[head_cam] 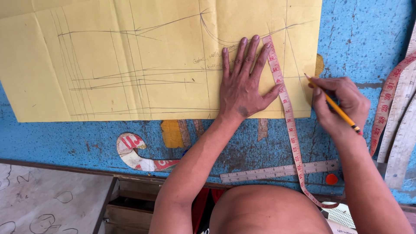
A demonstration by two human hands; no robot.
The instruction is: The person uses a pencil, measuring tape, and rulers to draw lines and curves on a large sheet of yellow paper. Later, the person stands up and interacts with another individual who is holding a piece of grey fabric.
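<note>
curved template (134,152): red-and-white cardboard curve lying on the blue table (52,138), just below the yellow paper's bottom edge, untouched

yellow paper (130,56): big pattern sheet spread flat on the table, covered in pencil lines and curves; my landmark for everything here

left hand (242,89): flat on the paper near its lower right part, fingers spread open, thumb pinning the tape measure against the sheet

tape measure (286,104): pink, runs from beside the left fingertips on the paper, down across its bottom edge and off toward the person's body

metal ruler (277,171): on the table well below the paper, the tape crossing over it; a small orange round thing (331,179) sits just right of it

right hand (340,104): at the paper's right edge, fingers closed around a yellow pencil (333,106), tip touching or nearly touching the sheet just right of the tape

step in hand: looks like marking a measured point on the pattern (tape held down, pencil at the mark)

next move calls for: I'd say keeping the tape from sliding while the pencil marks, so steady thumb pressure

hard to tell: whether the pencil tip actually touches; the handwriting is too faint to make out; more tape and wooden rulers (401,125) right of the paper are cut off by the frame; paper's top and left also cropped
</note>
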